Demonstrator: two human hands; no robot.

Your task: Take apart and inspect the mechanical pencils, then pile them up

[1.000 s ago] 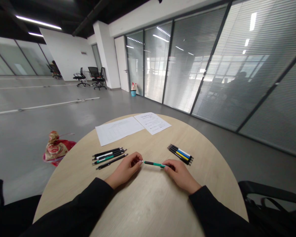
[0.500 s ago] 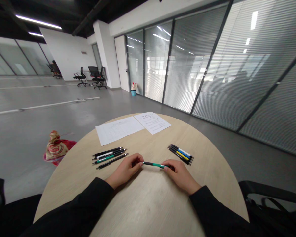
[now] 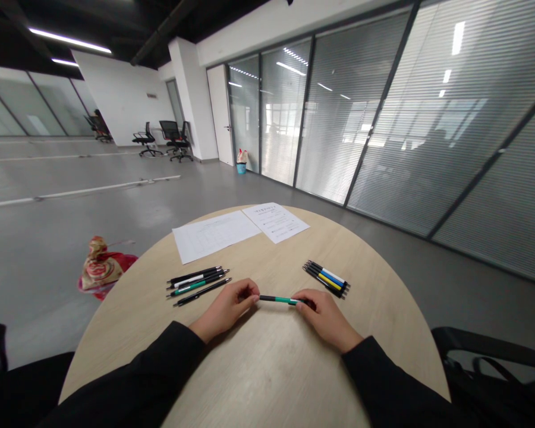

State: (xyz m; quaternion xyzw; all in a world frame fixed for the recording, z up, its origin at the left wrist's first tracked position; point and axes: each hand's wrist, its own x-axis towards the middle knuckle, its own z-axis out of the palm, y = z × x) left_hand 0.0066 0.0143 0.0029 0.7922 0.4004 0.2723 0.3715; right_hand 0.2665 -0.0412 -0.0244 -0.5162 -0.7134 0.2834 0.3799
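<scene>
A black-and-green pen (image 3: 279,299) lies crosswise between my two hands, just above or on the wooden table. My left hand (image 3: 233,304) is closed, pinching the pen's dark end between thumb and fingers. The green end is in the closed fingers of my right hand (image 3: 323,315), which hide its tip. Left of my left hand lies a loose group of pens (image 3: 196,284), mostly black, with white and green parts. Beyond my right hand, several pens (image 3: 327,278) with white, blue, yellow and black barrels lie side by side.
Two printed paper sheets (image 3: 216,236) lie at the far side of the round table (image 3: 267,368). A red and tan bag (image 3: 104,267) is to the left, past the table's edge. A black chair armrest (image 3: 490,345) stands close on the right.
The pen has levelled slightly, its dark end a little lower than before. Both hands keep nearly the same place and grip.
</scene>
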